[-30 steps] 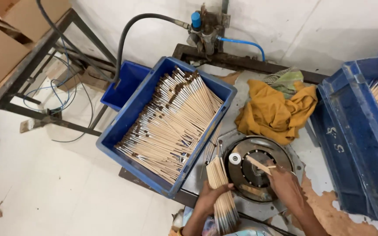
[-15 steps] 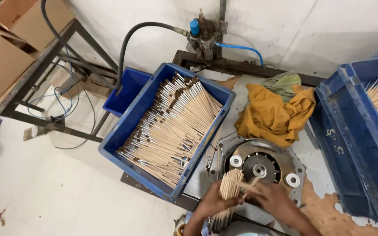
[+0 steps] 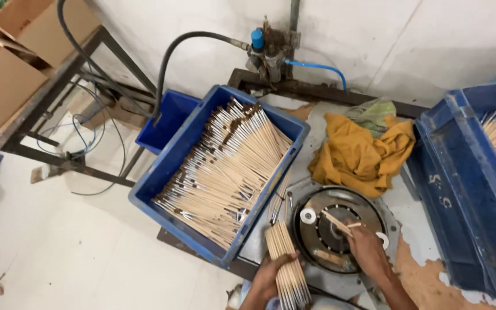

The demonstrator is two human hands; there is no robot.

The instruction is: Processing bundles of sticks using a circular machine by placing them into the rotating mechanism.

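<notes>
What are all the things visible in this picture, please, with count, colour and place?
crate of sticks: one, blue, centre-left, full of pale wooden sticks
small bin: one, blue, behind that crate
right crate: one, blue, right edge, sticks inside
cloth: one, yellow, crumpled between the crates
round metal disc: one, grey, bottom centre
hose: one, black, along the wall
thin tube: one, blue, by the valve
cardboard boxes: several, brown, top left
left hand: holds a bundle of sticks
right hand: on the disc, holds a single stick

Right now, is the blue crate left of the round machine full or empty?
Nearly full: the blue crate holds pale sticks stacked close to its rim.
</notes>
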